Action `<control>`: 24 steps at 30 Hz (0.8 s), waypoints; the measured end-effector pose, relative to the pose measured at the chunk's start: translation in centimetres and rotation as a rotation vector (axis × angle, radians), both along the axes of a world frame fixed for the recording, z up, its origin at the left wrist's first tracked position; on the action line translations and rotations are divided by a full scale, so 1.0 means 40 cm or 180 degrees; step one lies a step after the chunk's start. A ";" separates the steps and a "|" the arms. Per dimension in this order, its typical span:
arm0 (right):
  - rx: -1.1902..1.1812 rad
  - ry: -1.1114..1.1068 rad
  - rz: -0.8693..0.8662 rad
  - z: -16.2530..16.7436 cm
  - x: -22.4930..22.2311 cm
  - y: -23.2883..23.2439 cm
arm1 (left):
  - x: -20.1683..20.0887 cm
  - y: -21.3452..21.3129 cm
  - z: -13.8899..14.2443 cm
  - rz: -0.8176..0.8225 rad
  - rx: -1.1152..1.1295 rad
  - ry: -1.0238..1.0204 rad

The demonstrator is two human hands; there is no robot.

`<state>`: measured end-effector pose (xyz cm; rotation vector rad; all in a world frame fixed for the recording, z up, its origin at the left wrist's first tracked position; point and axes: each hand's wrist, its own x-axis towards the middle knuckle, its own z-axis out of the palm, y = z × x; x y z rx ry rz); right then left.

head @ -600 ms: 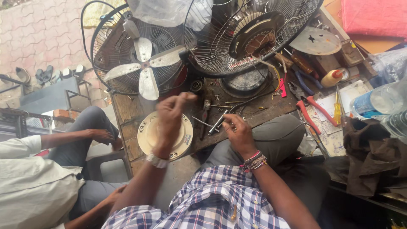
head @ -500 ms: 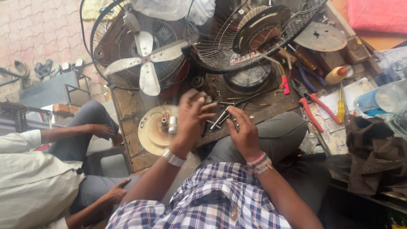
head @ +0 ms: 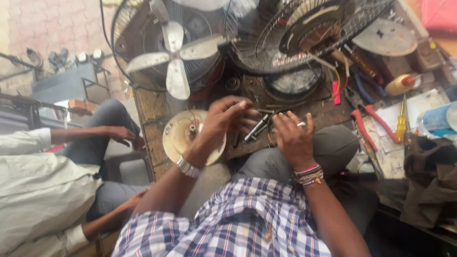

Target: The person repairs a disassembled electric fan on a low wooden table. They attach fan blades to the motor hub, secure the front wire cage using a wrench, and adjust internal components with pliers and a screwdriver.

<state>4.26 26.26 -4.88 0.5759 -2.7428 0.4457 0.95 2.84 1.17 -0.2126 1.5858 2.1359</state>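
Observation:
My left hand (head: 223,119) reaches across the round cream fan motor cover (head: 178,138) on the wooden bench, fingers curled over small metal tools (head: 257,126); blur hides whether it grips any. My right hand (head: 293,138), with a ring and wrist bands, rests fingers spread on the bench just right of those tools, beside a thin black wire loop (head: 270,131). Nothing shows in its grasp.
A bladed fan in its cage (head: 171,47) and a second wire fan guard (head: 304,33) stand at the back. Red-handled pliers (head: 369,121), a yellow screwdriver (head: 401,123) and a plastic bottle (head: 435,118) lie right. A seated person in white (head: 43,190) is left.
My left hand has shifted right off the cream cover toward the metal tools. My right hand has opened flat beside them. The camera view has tilted a little.

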 end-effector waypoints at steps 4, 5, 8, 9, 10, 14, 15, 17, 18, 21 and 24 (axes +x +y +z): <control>-0.0584 0.0098 0.0166 -0.050 0.019 0.023 | -0.081 -0.030 -0.011 -0.0595 -0.4675 0.2497; -0.0584 0.0214 0.0251 -0.054 0.018 0.021 | -0.115 -0.027 -0.028 -0.0762 -0.4772 0.2372; -0.0484 0.0110 0.0261 -0.063 0.030 0.022 | -0.174 -0.017 -0.111 -0.1124 -0.4984 0.2100; -0.0521 0.0083 0.0248 -0.062 0.028 0.023 | -0.189 -0.010 -0.140 -0.1095 -0.5012 0.2141; -0.0559 0.0039 0.0225 -0.060 0.029 0.024 | -0.204 -0.006 -0.166 -0.1084 -0.5033 0.2175; -0.0637 0.0063 0.0302 -0.058 0.034 0.025 | -0.239 -0.003 -0.226 -0.0867 -0.5173 0.2214; -0.0656 0.0089 0.0323 -0.059 0.033 0.025 | -0.240 -0.004 -0.221 -0.0848 -0.5146 0.2268; -0.0700 0.0132 0.0280 -0.065 0.029 0.025 | -0.232 0.001 -0.182 -0.0865 -0.5245 0.2336; -0.0714 0.0149 0.0287 -0.068 0.027 0.026 | -0.218 0.006 -0.150 -0.0896 -0.5375 0.2339; -0.0720 0.0105 0.0256 -0.079 0.024 0.038 | -0.140 0.024 -0.016 -0.1264 -0.4923 0.2559; -0.0358 -0.0327 0.0193 -0.099 0.027 0.057 | -0.053 0.069 0.110 -0.1897 -0.4396 0.2426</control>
